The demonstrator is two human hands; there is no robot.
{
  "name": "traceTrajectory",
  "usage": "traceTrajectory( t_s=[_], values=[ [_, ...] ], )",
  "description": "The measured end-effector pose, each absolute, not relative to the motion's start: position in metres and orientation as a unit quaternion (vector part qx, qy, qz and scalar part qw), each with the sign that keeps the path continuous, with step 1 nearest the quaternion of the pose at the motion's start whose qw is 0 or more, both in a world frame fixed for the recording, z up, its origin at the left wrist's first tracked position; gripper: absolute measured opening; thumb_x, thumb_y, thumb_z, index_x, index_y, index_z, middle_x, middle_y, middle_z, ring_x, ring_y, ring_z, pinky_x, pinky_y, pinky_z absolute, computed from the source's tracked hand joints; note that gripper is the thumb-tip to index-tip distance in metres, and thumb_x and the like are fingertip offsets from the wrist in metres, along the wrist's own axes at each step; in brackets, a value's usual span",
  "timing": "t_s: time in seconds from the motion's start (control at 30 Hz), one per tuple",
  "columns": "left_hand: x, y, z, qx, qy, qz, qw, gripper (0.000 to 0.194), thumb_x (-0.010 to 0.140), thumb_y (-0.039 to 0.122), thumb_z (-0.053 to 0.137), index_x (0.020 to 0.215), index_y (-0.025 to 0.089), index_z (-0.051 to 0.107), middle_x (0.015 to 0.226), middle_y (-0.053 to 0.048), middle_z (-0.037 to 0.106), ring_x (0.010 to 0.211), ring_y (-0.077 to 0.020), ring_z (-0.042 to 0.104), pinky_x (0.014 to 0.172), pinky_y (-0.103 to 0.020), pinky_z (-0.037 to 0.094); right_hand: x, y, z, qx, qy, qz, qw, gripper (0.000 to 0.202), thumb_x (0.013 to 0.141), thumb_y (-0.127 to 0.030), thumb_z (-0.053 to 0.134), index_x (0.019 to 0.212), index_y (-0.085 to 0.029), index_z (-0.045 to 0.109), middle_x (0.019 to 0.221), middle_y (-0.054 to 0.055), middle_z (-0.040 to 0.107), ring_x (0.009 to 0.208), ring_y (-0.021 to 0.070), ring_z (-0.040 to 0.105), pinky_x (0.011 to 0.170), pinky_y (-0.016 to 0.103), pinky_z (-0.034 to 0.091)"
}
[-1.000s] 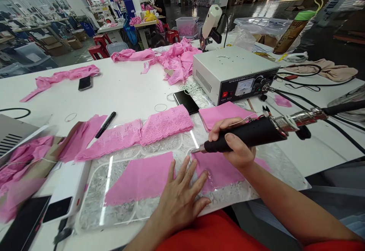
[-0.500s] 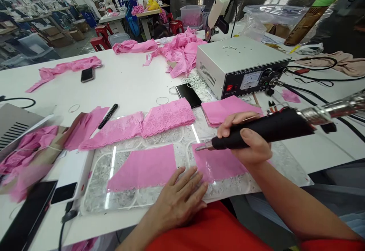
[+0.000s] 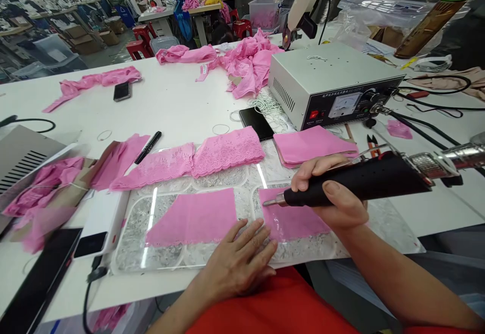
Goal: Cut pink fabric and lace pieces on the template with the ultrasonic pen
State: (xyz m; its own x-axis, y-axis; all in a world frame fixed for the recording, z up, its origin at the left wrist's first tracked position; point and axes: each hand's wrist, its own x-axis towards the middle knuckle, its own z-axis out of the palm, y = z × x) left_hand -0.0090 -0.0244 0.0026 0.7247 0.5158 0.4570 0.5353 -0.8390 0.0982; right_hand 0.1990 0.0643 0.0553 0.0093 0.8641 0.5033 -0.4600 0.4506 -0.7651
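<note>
My right hand (image 3: 333,192) grips a black handheld cutting tool (image 3: 371,180), its metal tip pointing left over a pink fabric piece (image 3: 291,220). This piece lies on a clear plastic template sheet (image 3: 132,243) near the table's front edge. My left hand (image 3: 238,263) lies flat, fingers spread, on the sheet between that piece and a larger pink fabric piece (image 3: 195,218) to its left. Two pink lace strips (image 3: 189,159) lie along the sheet's far edge. A stack of pink fabric squares (image 3: 312,144) sits just behind my right hand.
A grey control box with a dial (image 3: 333,84) stands at the back right, cables running to the tool. A black phone (image 3: 256,122), a black marker (image 3: 147,147), pink garment piles (image 3: 246,66), another phone (image 3: 122,91) and a dark tablet (image 3: 34,288) lie about.
The view has shifted so everything sits a little higher and further right. My left hand slid back toward the sheet's front edge. The tool stays in my right hand over the right piece.
</note>
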Motion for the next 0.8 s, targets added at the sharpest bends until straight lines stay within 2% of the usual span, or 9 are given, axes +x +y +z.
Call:
traceTrajectory(
  t_s=[0.2,0.47,0.8],
  values=[
    [-0.009,-0.025,0.003,-0.928,-0.279,-0.247,0.019,0.032,0.097,0.037,0.053,0.117,0.015,0.063,0.122,-0.01,0.067,0.127,-0.025,0.054,0.111,-0.042,0.039,0.201,0.065,0.056,-0.194,-0.526,0.482,0.673,0.009,0.078,-0.027,0.066,0.085,-0.022,0.066,0.072,0.002,0.064,0.056,0.0144,0.058,0.052,0.032,0.051],
    [-0.009,-0.027,0.002,-0.925,-0.275,-0.263,0.012,0.031,0.096,0.037,0.055,0.116,0.015,0.064,0.118,-0.008,0.069,0.125,-0.0241,0.056,0.109,-0.039,0.039,0.211,0.059,0.062,-0.15,-0.518,0.562,0.627,0.016,0.078,-0.03,0.067,0.089,-0.019,0.067,0.073,0.003,0.061,0.055,0.0119,0.056,0.049,0.028,0.051],
    [-0.009,-0.025,0.004,-0.929,-0.274,-0.247,0.013,0.031,0.096,0.037,0.053,0.116,0.016,0.064,0.121,-0.008,0.068,0.125,-0.0242,0.055,0.107,-0.039,0.042,0.208,0.056,0.06,-0.15,-0.537,0.553,0.619,0.014,0.081,-0.031,0.065,0.09,-0.02,0.066,0.074,0.003,0.062,0.057,0.0119,0.057,0.051,0.028,0.052]
  ],
)
